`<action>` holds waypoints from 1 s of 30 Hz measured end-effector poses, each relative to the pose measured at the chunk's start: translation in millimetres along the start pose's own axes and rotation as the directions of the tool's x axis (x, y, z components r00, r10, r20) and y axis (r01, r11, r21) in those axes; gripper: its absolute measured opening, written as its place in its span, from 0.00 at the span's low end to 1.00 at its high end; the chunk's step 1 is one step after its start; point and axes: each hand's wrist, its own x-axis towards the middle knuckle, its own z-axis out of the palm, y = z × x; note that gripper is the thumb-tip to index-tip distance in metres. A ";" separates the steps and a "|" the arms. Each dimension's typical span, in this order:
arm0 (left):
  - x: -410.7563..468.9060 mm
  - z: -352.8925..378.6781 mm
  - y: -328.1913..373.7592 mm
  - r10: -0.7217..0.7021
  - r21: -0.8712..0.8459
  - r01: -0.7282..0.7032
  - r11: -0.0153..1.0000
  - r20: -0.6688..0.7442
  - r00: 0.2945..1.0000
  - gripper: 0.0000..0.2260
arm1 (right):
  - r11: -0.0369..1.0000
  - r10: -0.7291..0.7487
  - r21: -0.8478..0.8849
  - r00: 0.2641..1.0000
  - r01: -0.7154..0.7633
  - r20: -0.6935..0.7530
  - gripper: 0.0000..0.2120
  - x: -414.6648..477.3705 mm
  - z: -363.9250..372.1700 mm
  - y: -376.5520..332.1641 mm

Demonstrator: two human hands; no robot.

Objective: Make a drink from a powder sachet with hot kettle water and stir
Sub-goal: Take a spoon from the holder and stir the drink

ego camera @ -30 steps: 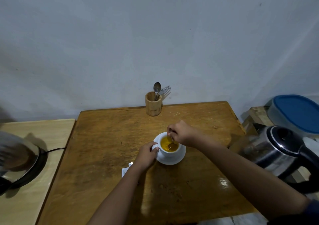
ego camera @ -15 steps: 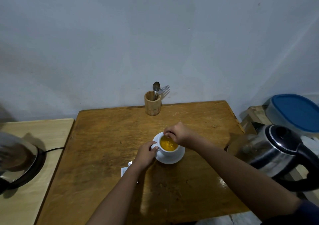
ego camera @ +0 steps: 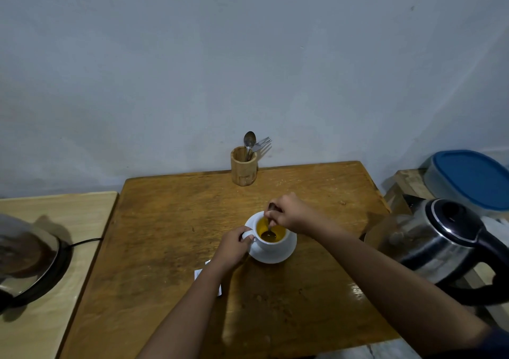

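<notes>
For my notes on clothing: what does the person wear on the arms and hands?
Both forearms are bare, with no watch, ring or glove to see on the left hand or the right hand. Only at the lower right corner a dark blue sleeve begins on the right upper arm. The left arm shows no sleeve.

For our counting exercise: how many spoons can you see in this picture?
2. One spoon is held by the right hand, its bowl dipped in the cup. The other spoon stands in the wooden holder beside a fork; more may be hidden inside.
</notes>
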 end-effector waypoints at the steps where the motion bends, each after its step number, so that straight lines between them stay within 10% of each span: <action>1: 0.4 0.0 -0.6 0.002 -0.001 -0.002 1.000 0.000 1.000 0.10 | 0.999 0.008 0.042 1.000 -0.007 -0.021 0.09 0.2 0.9 0.1; 11: 4.0 -0.6 -3.1 0.039 0.004 -0.040 0.999 0.010 0.999 0.05 | 0.995 -0.052 0.070 0.983 0.065 -0.176 0.11 -6.9 8.5 8.3; 21: 4.6 -1.2 -3.3 0.031 0.030 -0.032 0.999 0.030 0.999 0.10 | 0.977 -0.091 -0.190 0.995 0.095 0.027 0.12 -9.7 -7.4 3.0; 30: 5.0 -1.9 -6.6 0.049 0.024 -0.050 0.998 0.042 0.998 0.07 | 0.994 -0.098 0.040 0.993 0.101 -0.062 0.11 -5.2 4.7 2.5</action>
